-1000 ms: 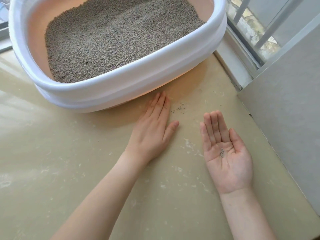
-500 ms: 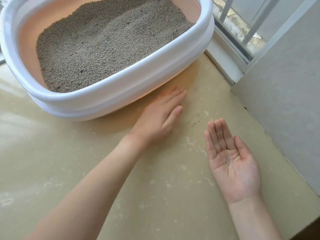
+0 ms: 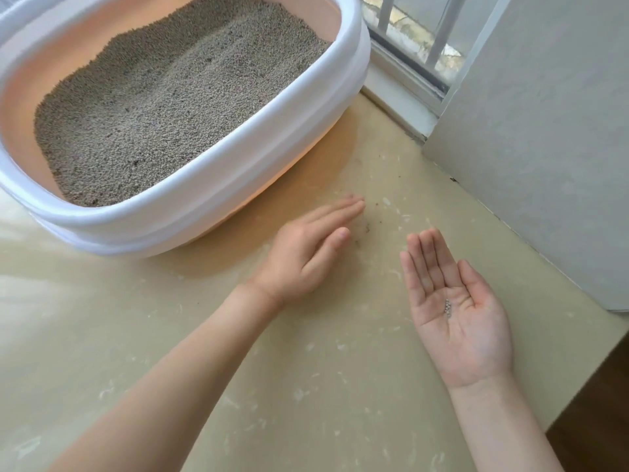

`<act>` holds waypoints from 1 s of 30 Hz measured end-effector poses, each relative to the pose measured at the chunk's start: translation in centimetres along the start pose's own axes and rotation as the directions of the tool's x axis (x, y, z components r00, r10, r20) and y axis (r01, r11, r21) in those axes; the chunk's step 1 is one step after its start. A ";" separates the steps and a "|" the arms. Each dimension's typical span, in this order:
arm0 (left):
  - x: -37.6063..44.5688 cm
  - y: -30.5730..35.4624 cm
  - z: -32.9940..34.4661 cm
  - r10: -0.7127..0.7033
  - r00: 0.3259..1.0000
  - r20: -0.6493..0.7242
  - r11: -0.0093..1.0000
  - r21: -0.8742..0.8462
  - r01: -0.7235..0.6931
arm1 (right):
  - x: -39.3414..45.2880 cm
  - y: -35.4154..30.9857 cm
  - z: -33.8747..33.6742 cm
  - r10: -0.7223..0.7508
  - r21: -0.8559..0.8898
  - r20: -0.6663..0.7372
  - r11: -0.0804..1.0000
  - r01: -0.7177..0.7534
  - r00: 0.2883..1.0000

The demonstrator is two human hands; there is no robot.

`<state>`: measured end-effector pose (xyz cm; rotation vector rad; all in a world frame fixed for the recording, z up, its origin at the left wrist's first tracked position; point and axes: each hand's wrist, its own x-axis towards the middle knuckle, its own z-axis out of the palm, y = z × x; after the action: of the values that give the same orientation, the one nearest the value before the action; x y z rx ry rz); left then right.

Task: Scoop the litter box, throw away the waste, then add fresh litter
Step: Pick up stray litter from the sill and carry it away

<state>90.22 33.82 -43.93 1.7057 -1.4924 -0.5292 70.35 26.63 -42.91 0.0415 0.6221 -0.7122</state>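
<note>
Sweep the stray grains (image 3: 367, 229) beside the box (image 3: 218, 199) with the flat, fingers-together left hand (image 3: 306, 253) into the spread, cupped right palm (image 3: 456, 311) already cradling a few

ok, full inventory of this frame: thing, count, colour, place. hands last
litter box: 1, white outside with peach inside, upper left on the floor
litter: one fill, grey-brown granules, inside the litter box
stray granules: a few, dark, on the floor just right of the left fingertips
floor: 1, beige with pale flecks, under everything
window track: 1, white frame with bars behind, upper right
wall panel: 1, light grey, right
granules in palm: small cluster, grey, middle of the right palm
left hand: 1, palm down, flat, by the box front
right hand: 1, palm up, open
</note>
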 end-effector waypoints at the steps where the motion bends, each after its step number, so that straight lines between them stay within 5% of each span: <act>1: 0.0 -0.4 -0.4 -0.071 0.995 -0.067 0.997 -0.006 0.071 | -0.3 0.2 -0.1 -0.011 0.001 0.000 1.000 0.011 1.000; 4: 0.4 -1.0 -0.4 -0.283 0.952 -0.119 0.952 0.084 0.293 | -1.2 0.7 -0.3 -0.038 0.020 -0.002 0.999 0.038 0.999; 9: 1.5 0.4 3.3 -0.328 0.937 -0.120 0.917 0.197 0.346 | -1.9 1.2 -0.6 -0.076 0.044 -0.014 0.996 0.076 0.997; 15: 3.0 3.5 5.3 -0.185 0.978 -0.096 0.979 -0.101 0.175 | -2.4 1.3 -0.9 -0.078 0.047 -0.025 0.996 0.079 0.997; 18: 4.2 1.3 2.7 -0.171 0.968 -0.183 0.985 -0.012 0.172 | -2.4 1.2 -0.9 -0.068 0.038 -0.032 0.997 0.069 0.997; 21: 4.4 -0.8 1.5 -0.209 0.976 -0.060 0.946 0.241 0.218 | -2.1 1.2 -1.0 -0.072 0.025 -0.042 0.997 0.073 0.997; 24: 3.9 -0.3 2.9 -0.122 0.984 0.131 0.928 0.367 0.066 | -1.7 1.1 -0.9 -0.083 0.051 -0.052 0.995 0.086 0.995; 30: 1.3 2.1 4.1 0.133 0.926 0.352 0.971 0.143 -0.194 | -1.5 0.7 -0.9 -0.073 0.083 -0.053 0.994 0.077 0.996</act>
<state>86.12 31.40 -44.53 1.6591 -1.9626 -0.6431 69.46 28.29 -42.91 0.1151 0.6436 -0.8121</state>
